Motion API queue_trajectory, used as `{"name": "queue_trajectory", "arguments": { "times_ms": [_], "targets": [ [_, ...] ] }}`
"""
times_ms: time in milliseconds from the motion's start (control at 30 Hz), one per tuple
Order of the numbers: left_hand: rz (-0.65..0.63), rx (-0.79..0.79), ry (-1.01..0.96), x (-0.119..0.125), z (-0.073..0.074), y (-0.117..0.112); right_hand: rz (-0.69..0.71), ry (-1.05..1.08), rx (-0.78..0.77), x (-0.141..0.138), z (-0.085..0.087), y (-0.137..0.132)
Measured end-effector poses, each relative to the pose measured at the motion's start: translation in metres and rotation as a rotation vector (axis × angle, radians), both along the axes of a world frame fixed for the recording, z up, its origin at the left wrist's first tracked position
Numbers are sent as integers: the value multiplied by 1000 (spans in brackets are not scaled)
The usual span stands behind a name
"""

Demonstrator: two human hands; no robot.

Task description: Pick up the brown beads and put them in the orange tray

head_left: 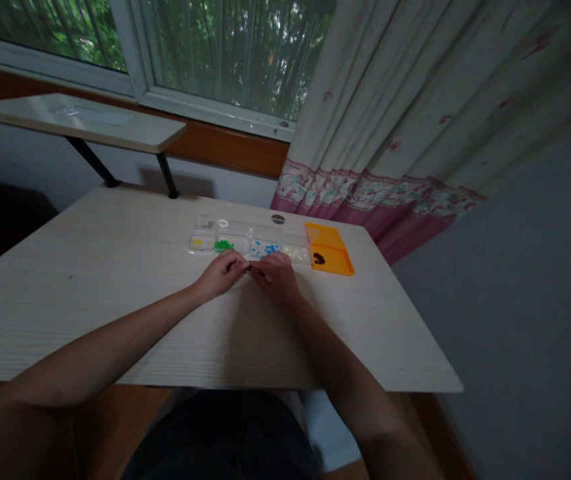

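Observation:
My left hand (224, 272) and my right hand (279, 275) meet above the table, in front of a row of small boxes. The fingers of both are pinched together on something small and dark (248, 269), too tiny to name and mostly hidden. Just beyond the hands stand several clear plastic boxes with raised lids. From left to right they hold yellow pieces (196, 242), green pieces (224, 245), blue pieces (270, 250) and pale pieces (296, 254). At the row's right end an orange box (336, 261) lies open with dark brown pieces (318, 258) inside.
The pale wooden table (130, 267) ends at a straight front edge near my body. A raised shelf (115, 127) on black legs stands at the back left. Behind the table are a window and a floral curtain (360, 133). A round insert (278, 219) sits near the back edge.

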State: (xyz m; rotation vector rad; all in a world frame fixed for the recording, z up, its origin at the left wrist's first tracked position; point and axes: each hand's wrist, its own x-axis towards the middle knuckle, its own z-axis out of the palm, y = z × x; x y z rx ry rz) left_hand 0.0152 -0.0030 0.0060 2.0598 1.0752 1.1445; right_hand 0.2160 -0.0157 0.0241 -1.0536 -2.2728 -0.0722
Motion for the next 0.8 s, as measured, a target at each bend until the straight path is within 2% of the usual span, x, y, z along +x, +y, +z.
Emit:
{"name": "queue_trajectory", "arguments": {
  "times_ms": [167,333,467,533,600,700,800],
  "targets": [
    [-18,-49,-60,1,-3,0,-12,26,42,-1,-5,1],
    [-25,-26,-17,0,-2,0,4,39,88,-4,-4,-2],
    [-62,-12,23,-1,-3,1,-56,37,94,3,-1,2],
    [-65,-7,17,-3,-3,1,-165,75,109,20,-1,10],
    [-51,-7,7,-5,-3,2,-351,169,120,47,-2,20],
    [-25,-19,-2,-7,-1,3,-594,221,40,93,-5,33],
    [-7,-25,-8,-8,0,3,-678,206,-18,124,-10,41]
  ]
}}
